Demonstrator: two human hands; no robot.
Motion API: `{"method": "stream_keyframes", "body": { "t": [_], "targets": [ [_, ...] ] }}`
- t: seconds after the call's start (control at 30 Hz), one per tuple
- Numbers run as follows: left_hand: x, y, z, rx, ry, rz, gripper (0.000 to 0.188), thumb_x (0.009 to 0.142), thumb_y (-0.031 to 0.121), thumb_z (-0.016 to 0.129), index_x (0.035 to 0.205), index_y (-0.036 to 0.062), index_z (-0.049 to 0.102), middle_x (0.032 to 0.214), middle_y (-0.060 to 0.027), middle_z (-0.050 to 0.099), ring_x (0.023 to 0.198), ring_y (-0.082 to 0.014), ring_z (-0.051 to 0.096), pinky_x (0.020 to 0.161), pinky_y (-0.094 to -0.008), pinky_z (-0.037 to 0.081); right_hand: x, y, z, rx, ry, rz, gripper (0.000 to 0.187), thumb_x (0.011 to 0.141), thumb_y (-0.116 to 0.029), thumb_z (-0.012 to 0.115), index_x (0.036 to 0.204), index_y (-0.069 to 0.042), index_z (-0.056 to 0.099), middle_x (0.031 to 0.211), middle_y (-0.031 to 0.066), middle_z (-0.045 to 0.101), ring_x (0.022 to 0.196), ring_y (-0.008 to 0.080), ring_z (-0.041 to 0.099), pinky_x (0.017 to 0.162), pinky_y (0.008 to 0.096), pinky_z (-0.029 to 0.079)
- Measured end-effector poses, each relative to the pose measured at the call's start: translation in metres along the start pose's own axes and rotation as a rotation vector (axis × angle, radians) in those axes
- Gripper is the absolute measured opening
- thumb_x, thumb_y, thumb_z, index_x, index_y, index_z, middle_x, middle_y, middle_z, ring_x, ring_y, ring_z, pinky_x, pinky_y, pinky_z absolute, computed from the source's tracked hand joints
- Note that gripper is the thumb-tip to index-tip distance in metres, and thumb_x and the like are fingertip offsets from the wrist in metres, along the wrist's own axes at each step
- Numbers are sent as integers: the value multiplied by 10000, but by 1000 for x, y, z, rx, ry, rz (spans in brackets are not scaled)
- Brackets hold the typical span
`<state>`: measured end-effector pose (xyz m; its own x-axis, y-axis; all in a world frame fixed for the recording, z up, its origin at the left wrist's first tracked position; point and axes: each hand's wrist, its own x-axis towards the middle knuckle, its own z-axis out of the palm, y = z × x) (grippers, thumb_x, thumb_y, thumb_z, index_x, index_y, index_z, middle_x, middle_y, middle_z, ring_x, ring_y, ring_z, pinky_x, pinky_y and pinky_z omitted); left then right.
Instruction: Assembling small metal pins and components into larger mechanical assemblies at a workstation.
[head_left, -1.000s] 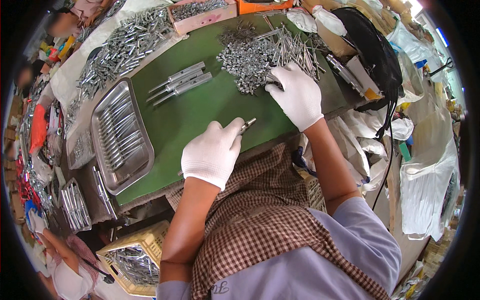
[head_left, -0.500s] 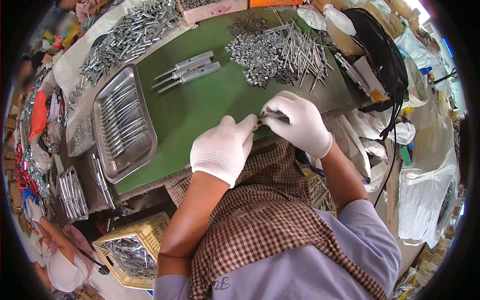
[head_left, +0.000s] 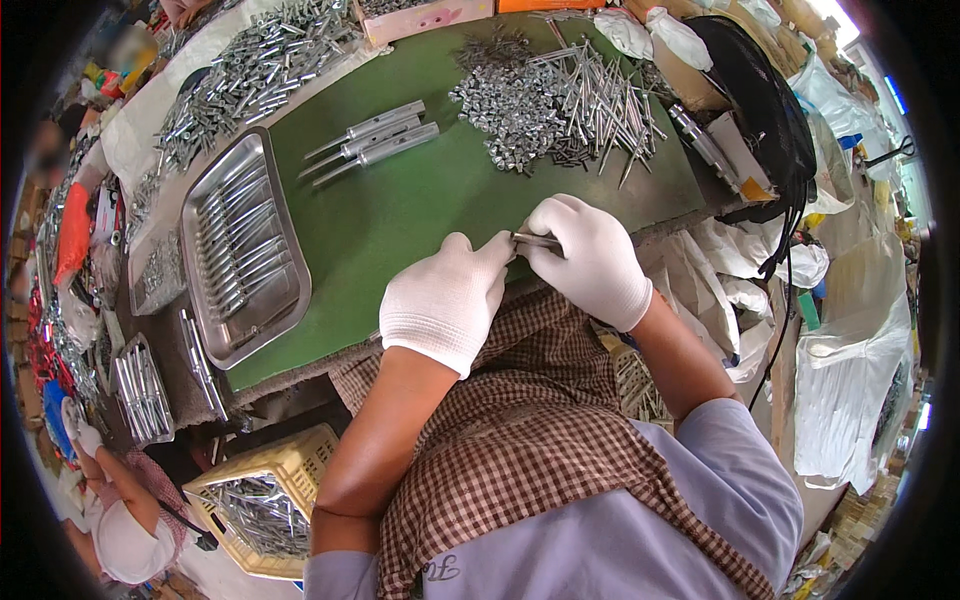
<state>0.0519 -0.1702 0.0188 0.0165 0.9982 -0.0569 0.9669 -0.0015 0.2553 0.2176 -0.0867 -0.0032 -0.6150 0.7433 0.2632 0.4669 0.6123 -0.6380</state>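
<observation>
Both my hands wear white knit gloves and meet at the front edge of the green work surface. My right hand is closed on a short metal cylinder, lying nearly level with its left end by my left fingertips. My left hand is pinched at that end; whatever its fingers hold is hidden. Beyond my left hand, several metal tools with thick cylindrical handles and thin pointed shafts lie side by side. A heap of small metal nuts and a pile of long pins lie farther back.
To the left, a steel tray holds a row of slim metal pieces. A smaller tray of metal rods sits nearer. Below is a cream plastic crate of metal parts. Black mesh fabric hangs at right. A co-worker's gloved hand shows far left.
My right hand has shifted slightly down and turned, so the metal cylinder shows more plainly and lies more level. My left hand has barely moved.
</observation>
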Motion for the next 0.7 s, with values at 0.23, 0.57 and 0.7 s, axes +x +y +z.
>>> {"method": "stream_keyframes", "body": {
  "t": [0.23,0.57,0.7],
  "targets": [
    [-1,-1,-2,8,-22,40,319,897,289,595,1212,251,559,808,-106,565,633,-308,635,573,-421,528,8,6,-4,77,-94,32,174,734,-69,704,792,-17,549,758,125,592,682,308,587,618,372,461],
    [0,-2,2,98,-15,75,293,918,276,559,1207,236,549,764,-121,576,617,-329,640,560,-447,535,13,10,-14,16,-170,-74,190,763,-140,684,843,-38,544,735,84,553,676,259,558,631,365,454],
    [3,-1,-3,87,-47,91,293,927,287,543,1217,245,544,753,-124,587,617,-339,643,563,-450,537,24,4,-4,1002,47,177,215,928,-234,531,891,-23,544,640,-42,393,537,67,370,480,233,310]
  ]
}}
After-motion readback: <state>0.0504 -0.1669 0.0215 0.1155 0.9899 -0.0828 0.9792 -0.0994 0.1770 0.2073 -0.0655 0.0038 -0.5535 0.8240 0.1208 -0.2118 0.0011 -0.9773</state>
